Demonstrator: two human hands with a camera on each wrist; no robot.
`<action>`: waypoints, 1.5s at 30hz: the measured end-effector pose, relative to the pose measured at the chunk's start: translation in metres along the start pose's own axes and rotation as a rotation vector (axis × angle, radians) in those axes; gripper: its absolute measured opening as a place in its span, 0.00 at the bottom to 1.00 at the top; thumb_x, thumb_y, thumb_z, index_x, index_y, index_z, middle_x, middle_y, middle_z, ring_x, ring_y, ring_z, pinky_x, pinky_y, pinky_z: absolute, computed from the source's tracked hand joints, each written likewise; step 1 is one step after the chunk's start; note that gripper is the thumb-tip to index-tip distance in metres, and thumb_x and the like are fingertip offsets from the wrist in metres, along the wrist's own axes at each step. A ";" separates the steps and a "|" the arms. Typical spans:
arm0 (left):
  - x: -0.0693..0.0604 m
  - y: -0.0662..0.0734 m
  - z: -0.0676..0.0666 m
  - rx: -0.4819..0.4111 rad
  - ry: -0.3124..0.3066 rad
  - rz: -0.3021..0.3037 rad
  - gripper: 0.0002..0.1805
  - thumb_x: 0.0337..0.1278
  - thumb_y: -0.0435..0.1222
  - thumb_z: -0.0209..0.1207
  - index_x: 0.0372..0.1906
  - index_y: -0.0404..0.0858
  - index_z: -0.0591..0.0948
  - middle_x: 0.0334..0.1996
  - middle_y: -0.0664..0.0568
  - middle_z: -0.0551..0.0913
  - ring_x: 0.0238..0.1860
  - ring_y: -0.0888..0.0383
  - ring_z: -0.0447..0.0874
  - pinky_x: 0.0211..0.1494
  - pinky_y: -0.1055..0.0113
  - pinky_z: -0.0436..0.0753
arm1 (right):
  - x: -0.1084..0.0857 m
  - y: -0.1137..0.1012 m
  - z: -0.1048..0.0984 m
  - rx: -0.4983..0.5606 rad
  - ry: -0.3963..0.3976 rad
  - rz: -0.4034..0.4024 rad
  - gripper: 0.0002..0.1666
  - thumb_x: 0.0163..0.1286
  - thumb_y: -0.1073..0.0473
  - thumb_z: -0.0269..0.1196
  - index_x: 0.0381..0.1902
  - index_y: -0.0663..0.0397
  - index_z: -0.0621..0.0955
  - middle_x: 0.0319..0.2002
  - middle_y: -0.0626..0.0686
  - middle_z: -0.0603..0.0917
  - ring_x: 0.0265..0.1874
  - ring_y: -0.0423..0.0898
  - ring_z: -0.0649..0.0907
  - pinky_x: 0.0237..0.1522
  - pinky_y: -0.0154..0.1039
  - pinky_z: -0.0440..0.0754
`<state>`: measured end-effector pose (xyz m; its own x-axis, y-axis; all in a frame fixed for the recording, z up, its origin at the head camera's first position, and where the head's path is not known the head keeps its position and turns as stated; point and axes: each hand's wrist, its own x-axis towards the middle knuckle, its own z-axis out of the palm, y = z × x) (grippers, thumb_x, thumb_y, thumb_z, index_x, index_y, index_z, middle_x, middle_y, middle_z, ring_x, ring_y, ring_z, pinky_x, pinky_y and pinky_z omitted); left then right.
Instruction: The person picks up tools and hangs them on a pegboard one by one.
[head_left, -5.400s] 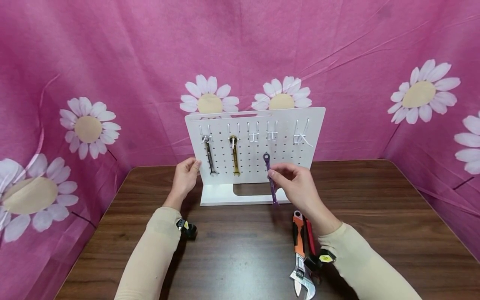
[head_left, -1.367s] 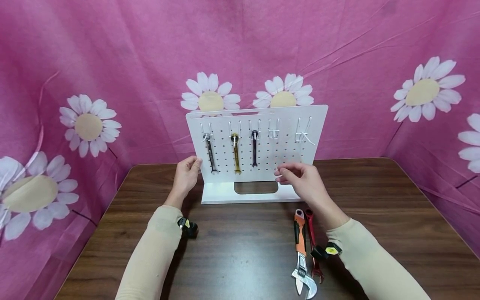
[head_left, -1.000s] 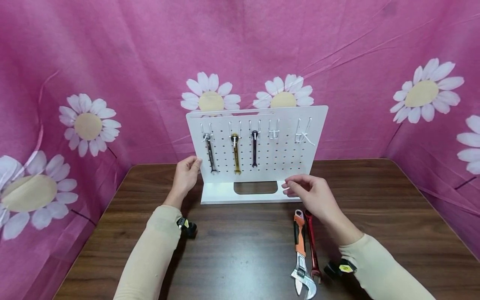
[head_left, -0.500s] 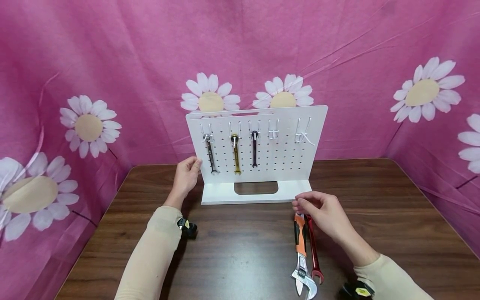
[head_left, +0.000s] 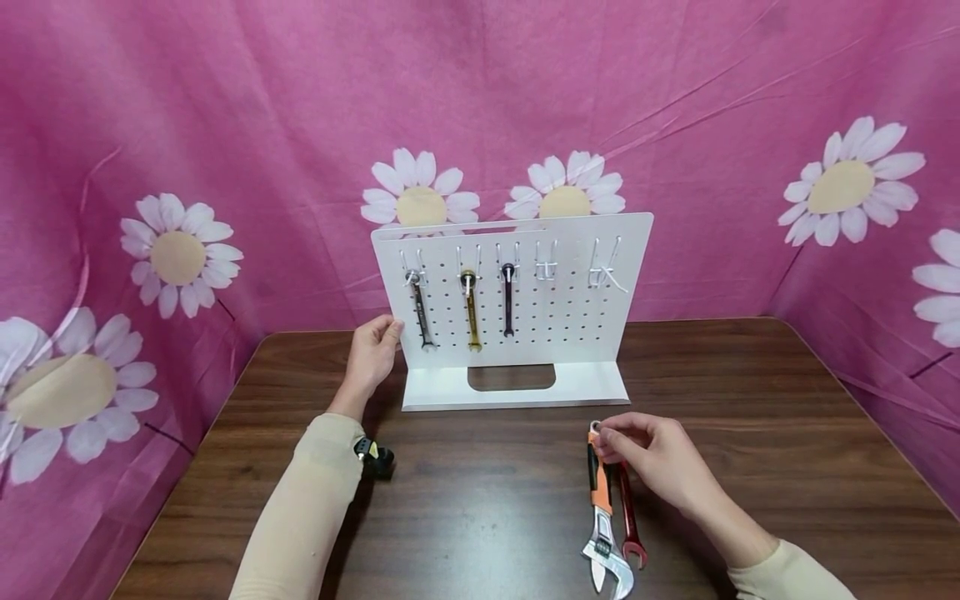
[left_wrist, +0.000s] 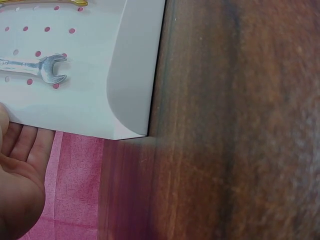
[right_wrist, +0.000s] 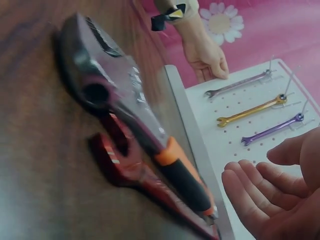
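Observation:
My left hand (head_left: 371, 354) pinches the left edge of a white pegboard stand (head_left: 573, 321), thumb in front and fingers behind. On the board's hooks hang a silver wrench (head_left: 421, 315), a gold wrench (head_left: 472, 315) and a purple wrench (head_left: 508, 302). My right hand (head_left: 663, 462) is over the upper ends of two tools on the table; in the right wrist view its fingers are apart from the thumb with nothing between. These are an adjustable wrench (head_left: 601, 487) with an orange and black handle, and a red wrench (head_left: 630, 521) beside it, its upper end hidden by the hand.
Two hooks, a fourth hook (head_left: 546, 269) and a rightmost hook (head_left: 602, 275) with a slanted prong, carry no tool. The stand's base (head_left: 442, 396) rests on the brown wooden table (head_left: 465, 500). A pink flowered curtain (head_left: 480, 100) surrounds the back and sides.
The purple wrench, earlier in my right hand, now hangs on the third hook. My right hand has come down and right from the board to the loose wrenches. The left hand stays put.

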<state>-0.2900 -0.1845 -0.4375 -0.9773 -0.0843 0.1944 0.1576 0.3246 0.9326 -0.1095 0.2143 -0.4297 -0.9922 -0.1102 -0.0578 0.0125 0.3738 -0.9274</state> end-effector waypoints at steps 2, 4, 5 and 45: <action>0.000 0.000 0.000 0.000 0.003 0.002 0.16 0.84 0.35 0.55 0.48 0.24 0.86 0.41 0.35 0.91 0.36 0.70 0.83 0.63 0.43 0.87 | -0.004 0.003 0.002 -0.003 -0.017 0.011 0.14 0.79 0.67 0.65 0.53 0.76 0.84 0.38 0.62 0.92 0.31 0.42 0.92 0.38 0.38 0.92; 0.000 0.000 0.001 0.003 0.006 0.003 0.16 0.84 0.35 0.56 0.47 0.24 0.86 0.40 0.35 0.91 0.36 0.70 0.83 0.62 0.44 0.87 | -0.007 0.007 0.003 0.003 -0.042 0.018 0.13 0.78 0.67 0.65 0.52 0.77 0.84 0.36 0.62 0.91 0.29 0.42 0.91 0.35 0.39 0.92; 0.000 0.000 0.001 0.007 0.008 0.004 0.16 0.84 0.35 0.56 0.47 0.24 0.86 0.40 0.35 0.91 0.36 0.69 0.83 0.62 0.44 0.88 | -0.008 0.009 0.004 0.011 -0.056 0.022 0.14 0.78 0.67 0.64 0.52 0.77 0.84 0.36 0.62 0.91 0.28 0.42 0.90 0.34 0.40 0.92; -0.002 0.000 -0.001 -0.006 -0.002 0.008 0.16 0.84 0.34 0.56 0.50 0.23 0.86 0.42 0.33 0.91 0.36 0.72 0.84 0.46 0.80 0.85 | -0.015 0.021 0.020 -0.493 0.079 0.112 0.26 0.62 0.41 0.80 0.32 0.53 0.81 0.11 0.43 0.74 0.08 0.37 0.74 0.20 0.38 0.79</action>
<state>-0.2879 -0.1850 -0.4376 -0.9763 -0.0796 0.2013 0.1663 0.3197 0.9328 -0.0922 0.2052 -0.4559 -0.9948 0.0182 -0.1006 0.0780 0.7713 -0.6317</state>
